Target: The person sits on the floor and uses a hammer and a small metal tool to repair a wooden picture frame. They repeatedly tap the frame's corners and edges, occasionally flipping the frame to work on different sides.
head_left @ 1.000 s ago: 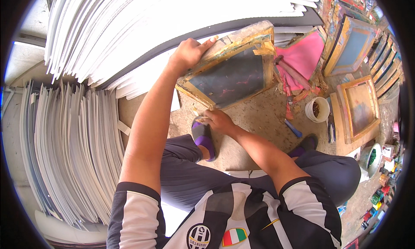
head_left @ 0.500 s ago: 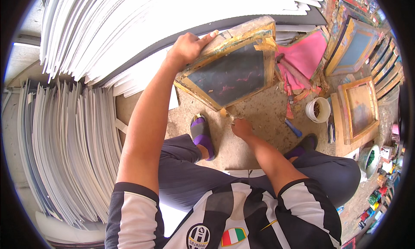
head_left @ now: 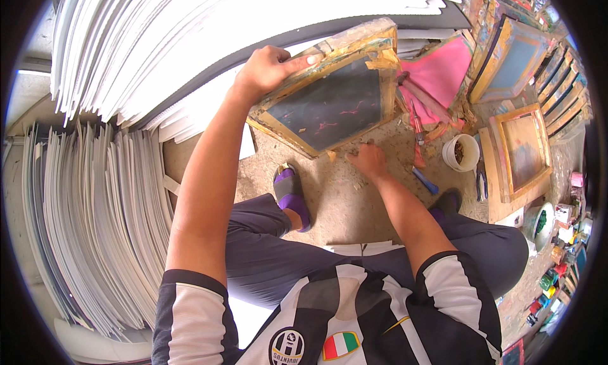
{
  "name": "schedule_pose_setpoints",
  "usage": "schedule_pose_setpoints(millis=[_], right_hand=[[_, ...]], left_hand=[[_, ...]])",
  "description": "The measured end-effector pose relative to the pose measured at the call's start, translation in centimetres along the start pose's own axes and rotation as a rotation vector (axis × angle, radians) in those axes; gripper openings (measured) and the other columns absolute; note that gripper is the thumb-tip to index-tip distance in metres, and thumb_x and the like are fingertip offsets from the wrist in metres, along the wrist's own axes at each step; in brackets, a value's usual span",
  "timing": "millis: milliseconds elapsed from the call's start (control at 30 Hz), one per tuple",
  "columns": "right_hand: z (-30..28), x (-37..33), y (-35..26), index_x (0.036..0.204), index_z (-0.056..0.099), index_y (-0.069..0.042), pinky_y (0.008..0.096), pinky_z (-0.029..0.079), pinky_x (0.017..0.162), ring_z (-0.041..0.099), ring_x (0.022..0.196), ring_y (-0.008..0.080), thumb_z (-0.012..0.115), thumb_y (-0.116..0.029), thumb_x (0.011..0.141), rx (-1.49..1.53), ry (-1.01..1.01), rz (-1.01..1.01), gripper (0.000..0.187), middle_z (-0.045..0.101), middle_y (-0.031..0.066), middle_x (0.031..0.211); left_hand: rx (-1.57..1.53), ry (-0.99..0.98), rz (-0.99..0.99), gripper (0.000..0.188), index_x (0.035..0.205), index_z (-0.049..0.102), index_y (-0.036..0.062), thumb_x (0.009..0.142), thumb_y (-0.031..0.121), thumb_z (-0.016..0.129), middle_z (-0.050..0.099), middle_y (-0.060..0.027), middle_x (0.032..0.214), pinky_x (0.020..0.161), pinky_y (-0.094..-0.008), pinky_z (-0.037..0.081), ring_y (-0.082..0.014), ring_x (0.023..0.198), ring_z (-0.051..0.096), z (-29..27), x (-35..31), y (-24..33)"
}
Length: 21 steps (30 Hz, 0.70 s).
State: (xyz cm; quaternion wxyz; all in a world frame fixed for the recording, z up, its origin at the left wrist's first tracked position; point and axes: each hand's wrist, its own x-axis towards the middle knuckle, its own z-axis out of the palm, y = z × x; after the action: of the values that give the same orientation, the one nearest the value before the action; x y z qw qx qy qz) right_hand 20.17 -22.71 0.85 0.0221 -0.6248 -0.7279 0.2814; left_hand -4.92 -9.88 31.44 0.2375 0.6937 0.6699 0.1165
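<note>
My left hand (head_left: 266, 72) is closed over the upper edge of a wooden screen-printing frame (head_left: 304, 75) with dark mesh, holding it tilted up from the floor. Worn yellowish tape covers much of the wood, and some hangs torn at the upper right corner. My right hand (head_left: 368, 160) is low over the floor, just right of the frame's lower edge and apart from it. Its fingers are curled; what they hold, if anything, is hidden. A small yellow tape scrap (head_left: 331, 155) shows at the lower edge of the frame.
A hammer (head_left: 424, 97) lies across a pink screen (head_left: 446, 73). Nearby are a red-handled screwdriver (head_left: 418, 129), a blue-handled tool (head_left: 425, 180), a white bucket (head_left: 460, 153) and pliers (head_left: 482, 181). More frames (head_left: 520, 153) lean at right; white sheets (head_left: 95, 225) stand stacked at left.
My right hand has moved right and up, away from the lower edge of the frame. My left hand keeps its grip. The whole view has shifted slightly.
</note>
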Motion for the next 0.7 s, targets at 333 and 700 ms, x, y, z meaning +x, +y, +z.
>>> schedule_pose_setpoints(millis=[333, 700], right_hand=[[1.5, -0.6, -6.0, 0.115, 0.072, -0.005, 0.0482, 0.055, 0.088, 0.072, 0.103, 0.035, 0.057, -0.083, 0.08, 0.048, -0.19, 0.119, 0.087, 0.074, 0.0205, 0.11], [7.6, 2.3, -8.7, 0.104, 0.075, -0.007, 0.0481, 0.056, 0.086, 0.073, 0.1, 0.0363, 0.062, -0.04, 0.091, 0.144, -0.13, 0.169, 0.038, 0.076, 0.0186, 0.102]], left_hand=[[0.007, -0.01, -0.019, 0.094, 0.088, 0.075, -0.0103, 0.074, 0.083, 0.066, 0.071, -0.0246, 0.074, 0.074, -0.0443, 0.056, -0.0314, 0.074, 0.072, -0.4, -1.1, 1.6], [-0.043, 0.014, -0.018, 0.091, 0.082, 0.074, -0.0097, 0.073, 0.081, 0.069, 0.066, -0.0199, 0.063, 0.068, -0.0415, 0.055, -0.0266, 0.064, 0.068, 0.2, -1.1, 1.2]])
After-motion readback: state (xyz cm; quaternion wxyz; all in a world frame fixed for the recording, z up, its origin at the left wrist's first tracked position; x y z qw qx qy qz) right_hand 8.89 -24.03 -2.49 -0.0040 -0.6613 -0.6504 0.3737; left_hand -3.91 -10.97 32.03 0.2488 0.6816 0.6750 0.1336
